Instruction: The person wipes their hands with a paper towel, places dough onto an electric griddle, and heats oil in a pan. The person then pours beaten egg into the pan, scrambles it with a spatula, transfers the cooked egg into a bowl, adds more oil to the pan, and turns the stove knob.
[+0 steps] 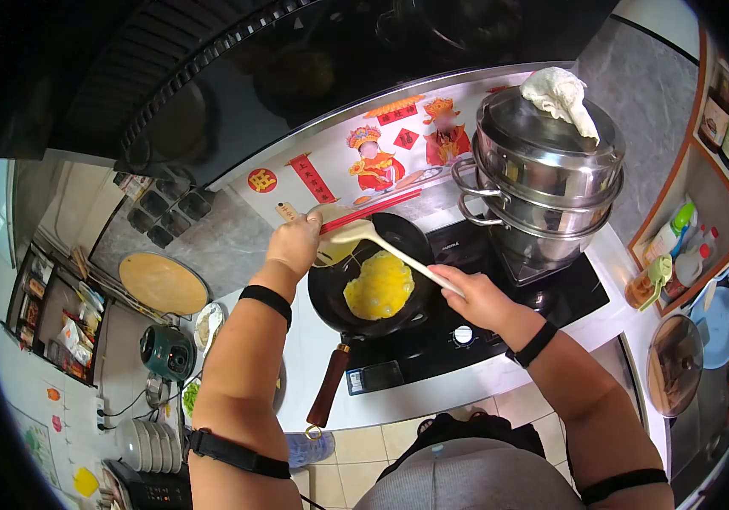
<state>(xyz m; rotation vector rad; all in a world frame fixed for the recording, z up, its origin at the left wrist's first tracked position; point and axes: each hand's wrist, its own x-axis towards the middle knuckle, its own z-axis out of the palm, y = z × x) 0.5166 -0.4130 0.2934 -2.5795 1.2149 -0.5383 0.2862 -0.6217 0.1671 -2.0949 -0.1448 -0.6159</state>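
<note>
My left hand (295, 241) is closed above the far left side of the black frying pan (320, 297). It grips red chopsticks (381, 206) together with what looks like a tilted bowl (332, 253), yellowish inside and partly hidden by the hand. In my right hand (476, 296) is the handle of a cream-coloured spatula (390, 248), its head up against the bowl and chopsticks. Yellow egg (379, 287) lies spread and bubbling in the pan. The pan's brown handle (329, 387) points toward my body.
A tall steel steamer pot (543, 170) with a white cloth (558, 95) on its lid stands on the black stove (483, 340) at right. Left of the stove are a round wooden board (163, 283), a green rice cooker (167, 352) and stacked bowls (150, 445). A glass lid (675, 365) lies far right.
</note>
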